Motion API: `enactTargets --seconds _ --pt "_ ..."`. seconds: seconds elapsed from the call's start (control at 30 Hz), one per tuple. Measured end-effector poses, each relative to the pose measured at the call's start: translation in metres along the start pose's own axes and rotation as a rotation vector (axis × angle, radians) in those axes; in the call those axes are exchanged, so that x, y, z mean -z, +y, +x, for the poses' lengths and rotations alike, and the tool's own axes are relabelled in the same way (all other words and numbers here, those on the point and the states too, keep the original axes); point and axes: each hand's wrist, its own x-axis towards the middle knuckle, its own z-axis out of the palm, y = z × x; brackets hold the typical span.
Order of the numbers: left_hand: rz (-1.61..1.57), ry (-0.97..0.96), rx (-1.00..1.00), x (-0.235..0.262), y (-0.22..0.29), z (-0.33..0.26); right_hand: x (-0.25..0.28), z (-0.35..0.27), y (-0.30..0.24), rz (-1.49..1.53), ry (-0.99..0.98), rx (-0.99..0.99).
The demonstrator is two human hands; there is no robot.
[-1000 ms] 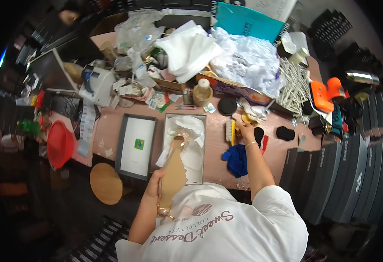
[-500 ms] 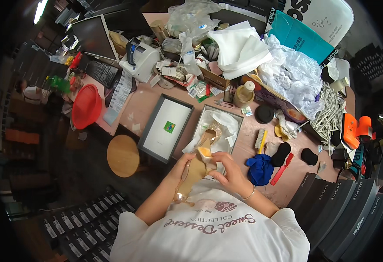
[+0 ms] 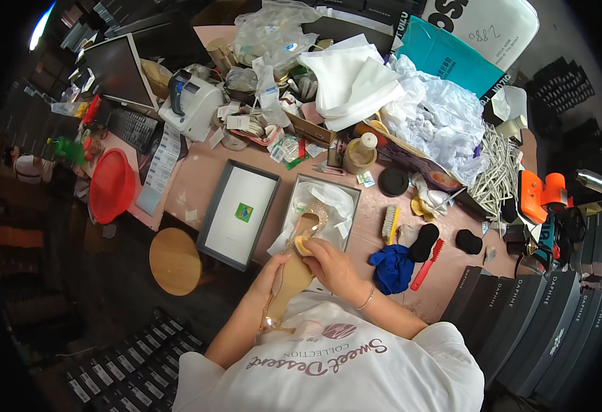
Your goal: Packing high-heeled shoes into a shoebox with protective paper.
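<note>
A beige sandal (image 3: 293, 285) with a sparkling rhinestone strap (image 3: 317, 211) at its far end is held up in front of my shirt, insole upward. My left hand (image 3: 268, 276) grips it along its left side. My right hand (image 3: 335, 266) pinches a small yellowish sponge-like pad (image 3: 303, 246) and presses it on the insole near the strap. Just beyond, an open grey shoe box (image 3: 353, 214) lined with white tissue paper (image 3: 339, 202) lies partly behind the sandal. To its left sits the grey box lid (image 3: 271, 206), inside up, with a small green card (image 3: 244, 212).
On the right lie a yellow-handled brush (image 3: 390, 225), a blue cloth (image 3: 392, 268), a red brush (image 3: 427, 264) and black pads (image 3: 423, 242). A glue jar (image 3: 360, 154) stands farther back. Stacked dark shoe boxes (image 3: 521, 323) are at the right; a round wooden stool (image 3: 175, 261) is at the left.
The pad in my right hand has come down onto the insole, with my fingers closed over it. The whole view has shifted, so the table things appear farther left.
</note>
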Motion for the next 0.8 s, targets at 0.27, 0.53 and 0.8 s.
enactTargets --seconds 0.27,0.53,0.8 --pt "0.045 0.001 0.074 0.008 0.002 0.013 -0.001 -0.008 0.047 0.71 -0.206 -0.552" --pt "0.077 -0.091 0.028 0.013 0.006 0.018 0.122 0.109 0.114 -0.214 0.353 -0.108" --pt "0.059 -0.074 -0.003 0.008 0.008 0.013 0.096 0.142 0.163 -0.605 0.276 0.12"
